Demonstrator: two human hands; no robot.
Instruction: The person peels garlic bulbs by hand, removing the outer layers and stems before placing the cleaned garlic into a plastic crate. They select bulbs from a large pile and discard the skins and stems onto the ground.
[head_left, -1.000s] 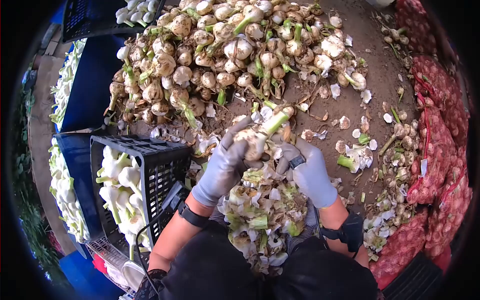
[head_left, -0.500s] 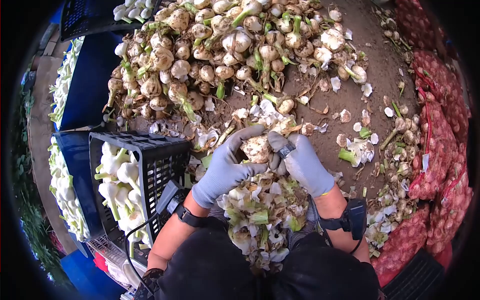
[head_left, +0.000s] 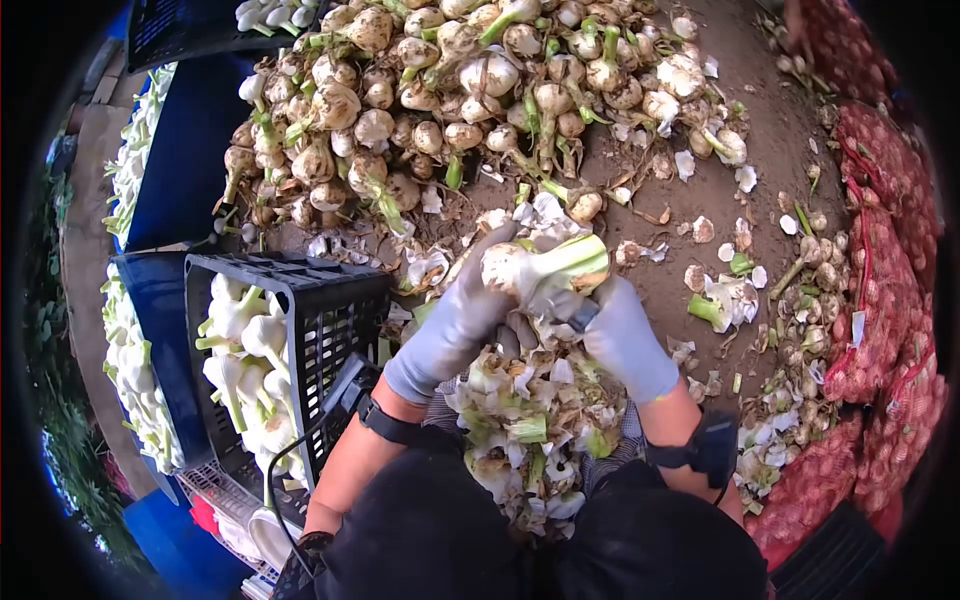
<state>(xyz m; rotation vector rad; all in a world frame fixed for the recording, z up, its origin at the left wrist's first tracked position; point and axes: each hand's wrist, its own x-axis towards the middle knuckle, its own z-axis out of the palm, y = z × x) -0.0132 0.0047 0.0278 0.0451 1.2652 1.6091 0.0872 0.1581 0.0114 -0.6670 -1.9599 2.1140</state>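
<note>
My left hand (head_left: 455, 325), in a grey glove, grips a garlic bulb (head_left: 510, 268) whose green stem (head_left: 570, 262) points to the right. My right hand (head_left: 622, 335), also gloved, presses against the stem side of the same bulb with a small dark tool at the fingers. Both hands hover above a heap of peelings and cut stems (head_left: 525, 420) on my lap. A large pile of dirty unpeeled garlic (head_left: 450, 110) lies on the brown surface just beyond the hands.
A black plastic crate (head_left: 330, 320) with cleaned white garlic (head_left: 245, 360) stands at my left. Blue crates (head_left: 190, 150) of more white garlic sit further left. Red mesh sacks (head_left: 880, 280) line the right side. Loose skins and small bulbs (head_left: 800, 300) litter the ground.
The bulb has been turned and lifted: its stem now points right, and lighter, cleaner skin shows. Both hands rose slightly from the lap heap.
</note>
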